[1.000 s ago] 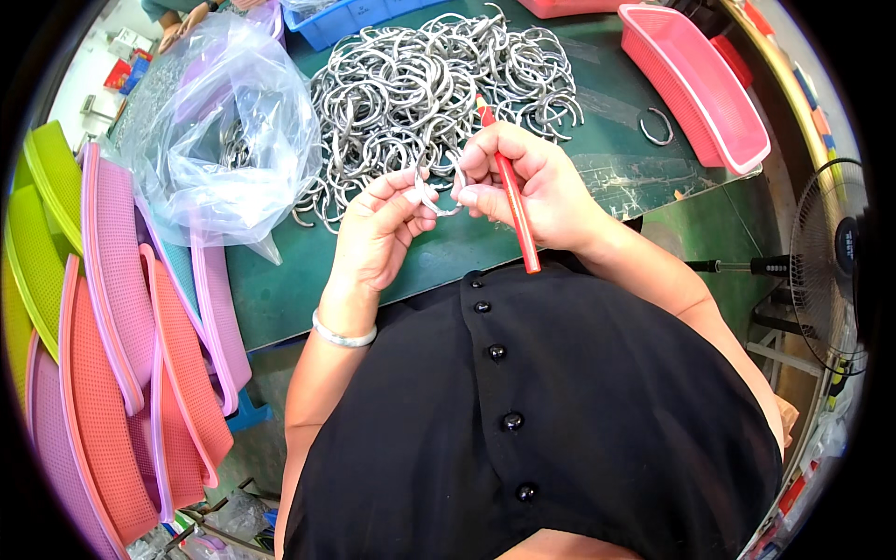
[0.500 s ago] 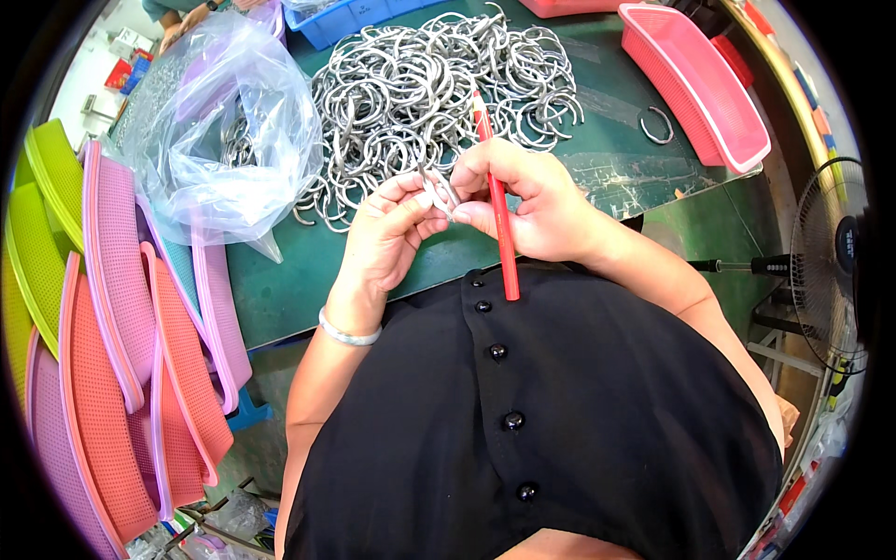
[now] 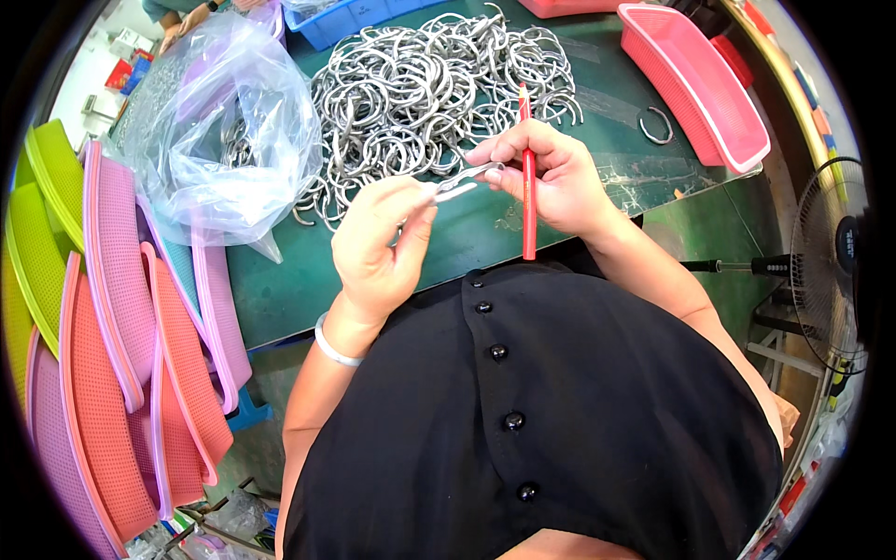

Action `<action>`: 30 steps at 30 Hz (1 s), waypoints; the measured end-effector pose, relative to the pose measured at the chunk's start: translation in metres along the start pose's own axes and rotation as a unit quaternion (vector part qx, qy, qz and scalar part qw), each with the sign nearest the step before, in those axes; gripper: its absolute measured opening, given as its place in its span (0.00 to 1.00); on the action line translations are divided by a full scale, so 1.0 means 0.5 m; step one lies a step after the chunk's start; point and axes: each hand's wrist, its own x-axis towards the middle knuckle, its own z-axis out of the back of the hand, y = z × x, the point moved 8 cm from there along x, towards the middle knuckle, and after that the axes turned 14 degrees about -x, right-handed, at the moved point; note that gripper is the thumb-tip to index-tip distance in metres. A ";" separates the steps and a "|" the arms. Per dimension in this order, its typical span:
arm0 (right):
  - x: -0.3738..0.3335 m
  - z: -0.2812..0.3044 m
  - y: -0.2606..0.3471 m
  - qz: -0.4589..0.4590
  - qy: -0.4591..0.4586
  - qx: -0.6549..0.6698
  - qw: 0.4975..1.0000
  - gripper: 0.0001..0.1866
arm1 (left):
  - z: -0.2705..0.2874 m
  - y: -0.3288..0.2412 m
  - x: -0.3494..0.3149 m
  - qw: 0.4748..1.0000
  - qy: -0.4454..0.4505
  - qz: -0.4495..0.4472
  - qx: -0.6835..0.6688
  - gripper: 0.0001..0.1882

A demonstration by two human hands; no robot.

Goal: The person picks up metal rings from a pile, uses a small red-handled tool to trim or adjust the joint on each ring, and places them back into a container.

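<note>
Between my two hands is a curved silvery metal ring (image 3: pixel 467 175), seen nearly edge-on. My left hand (image 3: pixel 378 243) pinches its left end with the fingertips, and a pale bangle sits at that wrist. At the ring's other end, my right hand (image 3: pixel 560 182) grips with thumb and forefinger. A red pencil (image 3: pixel 529 210) is also tucked in the right hand, tip pointing away from me. Just beyond my hands, a large tangled heap of open metal rings (image 3: pixel 401 84) lies on the green table (image 3: pixel 280 299). Whether more than one ring is held I cannot tell.
A clear plastic bag (image 3: pixel 224 159) stands left of the heap, with rings inside. Pink basket (image 3: pixel 695 89) and a single ring (image 3: pixel 656 125) are at right. Stacked coloured baskets (image 3: pixel 112 280) crowd the left. A fan (image 3: pixel 831 266) stands right; another person's hand (image 3: pixel 173 35) shows far left.
My hands have moved apart, the right one up and rightward with the pencil, the left slightly down and leftward. The ring now shows stretched between them.
</note>
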 end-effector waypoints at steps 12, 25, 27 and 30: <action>-0.005 -0.004 -0.030 -0.009 0.010 0.053 0.999 0.06 | -0.051 -0.066 0.010 0.977 0.124 -0.133 0.115 0.15; -0.019 -0.007 -0.049 -0.107 0.039 0.023 0.993 0.09 | -0.032 0.052 -0.026 0.966 -0.004 0.217 -0.142 0.12; -0.021 -0.005 -0.052 -0.130 0.043 0.016 0.990 0.10 | -0.033 0.089 -0.050 0.913 -0.062 0.308 -0.260 0.12; -0.022 -0.004 -0.052 -0.141 0.051 0.014 0.989 0.11 | -0.033 0.107 -0.058 0.889 -0.074 0.350 -0.285 0.11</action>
